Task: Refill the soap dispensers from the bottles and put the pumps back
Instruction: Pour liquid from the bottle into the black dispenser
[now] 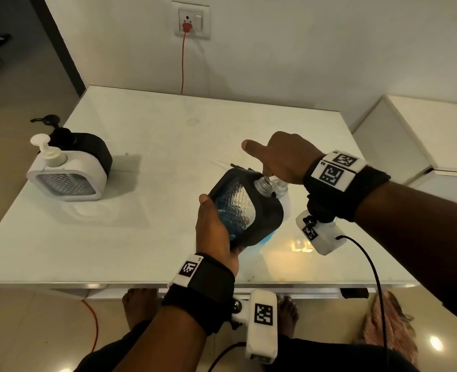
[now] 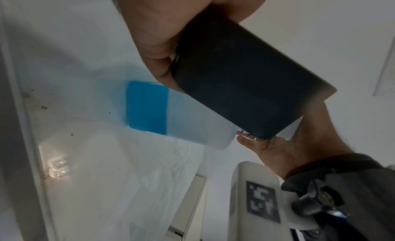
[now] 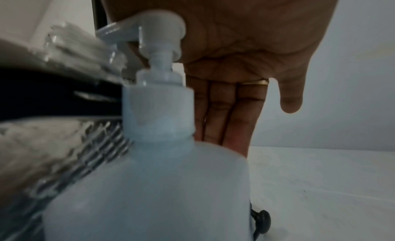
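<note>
**Pumping soap from the bottle into the tilted black dispenser**

The left hand [image 1: 216, 232] grips the black dispenser [image 1: 244, 208] round its lower end, fingers wrapped behind and thumb on the clear quilted window. The dispenser is off the counter [image 1: 146, 146], tilted so its long axis runs from the left palm up and away toward the right hand [image 1: 281, 157]; its open threaded neck [image 1: 263, 185] points right at the spout under that hand. A little blue liquid sits low in the window.

The right hand rests on the pump head [image 3: 153, 33] of the white refill bottle [image 3: 149, 185], which stands upright just below its palm; the fingers [image 3: 226, 113] hang straight, thumb out, holding nothing.

This looks like the filling step: soap pumped from the spout into the neck. Next, judging by this, the palm presses down while the left hand keeps neck and spout aligned, or soap may spill. The black pump [image 3: 261, 219] lying beyond the bottle would then be screwed back.

Well clear of the left fingers, a white dispenser [image 1: 66, 175] and another black one [image 1: 87, 149] stand with pumps fitted.
</note>
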The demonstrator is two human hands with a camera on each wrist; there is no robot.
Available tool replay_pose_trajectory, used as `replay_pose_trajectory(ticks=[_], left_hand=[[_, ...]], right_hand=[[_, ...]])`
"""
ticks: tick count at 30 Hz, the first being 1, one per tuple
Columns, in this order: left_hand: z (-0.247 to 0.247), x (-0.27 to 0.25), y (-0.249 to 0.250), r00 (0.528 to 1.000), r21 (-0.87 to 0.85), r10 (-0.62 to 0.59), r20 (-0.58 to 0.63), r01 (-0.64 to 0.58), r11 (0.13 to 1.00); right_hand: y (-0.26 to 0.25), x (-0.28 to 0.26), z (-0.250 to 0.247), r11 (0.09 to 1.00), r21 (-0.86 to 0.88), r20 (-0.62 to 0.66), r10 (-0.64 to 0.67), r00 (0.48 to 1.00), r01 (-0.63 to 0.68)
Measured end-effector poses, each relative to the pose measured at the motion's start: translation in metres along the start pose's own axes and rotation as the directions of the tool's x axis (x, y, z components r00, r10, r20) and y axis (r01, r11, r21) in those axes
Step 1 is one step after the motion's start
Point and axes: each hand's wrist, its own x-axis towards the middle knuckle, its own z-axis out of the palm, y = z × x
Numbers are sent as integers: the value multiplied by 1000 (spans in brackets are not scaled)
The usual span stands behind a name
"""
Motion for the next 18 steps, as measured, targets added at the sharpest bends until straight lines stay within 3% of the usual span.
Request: replay_pose_trajectory(ticks=[3, 11, 18], left_hand=[[0, 1, 0, 1000, 3, -3, 8, 3, 1000], [-2, 3, -2, 1000, 0, -11, 11, 11, 1000], [-2, 2, -1, 1000, 16, -16, -2, 16, 1000]], right_hand=[[-1, 2, 0, 1000, 12, 18, -11, 1000, 10], [-2, -3, 5, 995, -96, -88, 18, 996, -27], [-2, 1, 3, 1000, 31, 22, -1, 1000, 0]])
